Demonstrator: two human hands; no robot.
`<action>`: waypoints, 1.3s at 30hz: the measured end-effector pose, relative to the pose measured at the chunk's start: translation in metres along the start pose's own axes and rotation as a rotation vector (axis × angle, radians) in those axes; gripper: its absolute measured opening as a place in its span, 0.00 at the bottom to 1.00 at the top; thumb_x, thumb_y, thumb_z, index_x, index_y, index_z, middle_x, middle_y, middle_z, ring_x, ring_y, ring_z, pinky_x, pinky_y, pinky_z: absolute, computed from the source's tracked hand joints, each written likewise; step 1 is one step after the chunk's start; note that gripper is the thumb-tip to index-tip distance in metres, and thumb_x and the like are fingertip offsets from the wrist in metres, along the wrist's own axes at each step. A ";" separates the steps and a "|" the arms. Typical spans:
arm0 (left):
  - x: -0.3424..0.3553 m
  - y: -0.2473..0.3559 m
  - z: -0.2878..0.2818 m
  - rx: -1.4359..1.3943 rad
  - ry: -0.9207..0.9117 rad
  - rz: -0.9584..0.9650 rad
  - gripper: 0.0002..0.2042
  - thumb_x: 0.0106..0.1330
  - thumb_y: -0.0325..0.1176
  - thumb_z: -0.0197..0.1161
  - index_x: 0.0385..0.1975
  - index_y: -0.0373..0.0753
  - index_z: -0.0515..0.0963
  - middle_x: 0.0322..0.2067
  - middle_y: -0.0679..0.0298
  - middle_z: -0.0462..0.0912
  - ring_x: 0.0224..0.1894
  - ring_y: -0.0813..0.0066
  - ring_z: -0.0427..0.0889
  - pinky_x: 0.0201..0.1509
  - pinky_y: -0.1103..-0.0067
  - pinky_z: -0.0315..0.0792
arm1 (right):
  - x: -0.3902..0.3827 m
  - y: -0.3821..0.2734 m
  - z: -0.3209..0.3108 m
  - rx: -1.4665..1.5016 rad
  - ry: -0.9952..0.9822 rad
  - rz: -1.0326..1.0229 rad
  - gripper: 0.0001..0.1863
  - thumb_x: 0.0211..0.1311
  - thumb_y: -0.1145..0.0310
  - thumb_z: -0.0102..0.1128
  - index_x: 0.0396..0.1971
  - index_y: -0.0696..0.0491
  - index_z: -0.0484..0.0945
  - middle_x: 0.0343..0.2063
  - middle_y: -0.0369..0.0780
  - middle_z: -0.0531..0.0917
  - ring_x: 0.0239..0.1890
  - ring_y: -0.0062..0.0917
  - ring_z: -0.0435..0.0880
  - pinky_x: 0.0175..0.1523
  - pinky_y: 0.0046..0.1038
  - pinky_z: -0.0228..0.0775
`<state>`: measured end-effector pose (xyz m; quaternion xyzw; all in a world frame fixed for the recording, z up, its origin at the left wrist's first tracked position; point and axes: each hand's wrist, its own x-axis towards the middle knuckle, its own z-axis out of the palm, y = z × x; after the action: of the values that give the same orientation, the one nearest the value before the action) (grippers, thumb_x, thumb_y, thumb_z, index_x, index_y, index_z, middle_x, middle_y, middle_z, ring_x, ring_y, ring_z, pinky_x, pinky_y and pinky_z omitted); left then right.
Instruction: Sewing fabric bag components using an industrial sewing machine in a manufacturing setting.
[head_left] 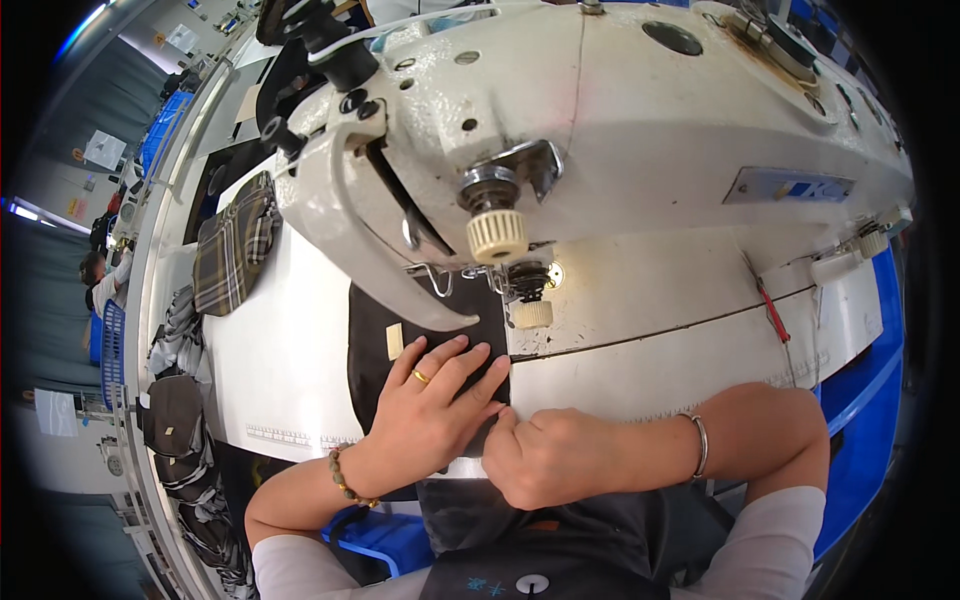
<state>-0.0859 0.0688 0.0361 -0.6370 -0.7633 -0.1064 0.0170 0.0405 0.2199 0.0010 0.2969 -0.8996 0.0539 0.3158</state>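
Note:
A dark fabric piece [375, 345] lies on the white table of a sewing machine [620, 90], partly under the machine's head. Near its left side sits a small cream label [394, 341]. My left hand [430, 395] rests flat on the fabric with its fingers spread, a ring on one finger. Just to the right, my right hand [545, 455] is closed, its thumb and forefinger pinched at the fabric's near right edge. The fingertips of both hands almost meet there. What the right fingers grip is mostly hidden, but the cloth edge runs into them.
A plaid fabric piece [237, 245] lies at the table's left, above a pile of dark sewn pieces [180, 420]. Red-handled tweezers or a similar slim tool [772, 312] lie at the right. Blue bins [865, 400] stand beyond the right edge. Another person [105, 280] sits far left.

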 end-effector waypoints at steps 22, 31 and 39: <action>0.046 -0.053 0.008 0.057 0.155 0.113 0.17 0.52 0.30 0.68 0.45 0.43 0.84 0.40 0.66 0.84 0.43 0.67 0.82 0.43 0.69 0.76 | 0.009 0.057 0.026 0.083 0.018 0.301 0.06 0.47 0.71 0.61 0.18 0.54 0.74 0.16 0.38 0.75 0.15 0.29 0.79 0.18 0.31 0.68; 0.020 -0.043 -0.004 0.004 0.042 0.179 0.11 0.54 0.29 0.72 0.38 0.38 0.86 0.46 0.63 0.86 0.49 0.62 0.85 0.51 0.69 0.79 | 0.006 0.072 -0.003 0.266 -0.280 0.460 0.03 0.52 0.71 0.60 0.26 0.54 0.80 0.19 0.40 0.78 0.24 0.33 0.84 0.26 0.35 0.73; 0.020 -0.042 -0.010 0.031 0.038 0.253 0.11 0.56 0.30 0.72 0.38 0.40 0.86 0.46 0.63 0.86 0.50 0.62 0.85 0.51 0.67 0.79 | 0.009 0.075 -0.016 0.313 -0.393 0.435 0.06 0.57 0.70 0.59 0.30 0.52 0.84 0.17 0.40 0.81 0.22 0.32 0.84 0.26 0.34 0.72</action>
<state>-0.1316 0.0796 0.0430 -0.7258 -0.6779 -0.1037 0.0544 0.0010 0.2808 0.0258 0.1473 -0.9665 0.1992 0.0677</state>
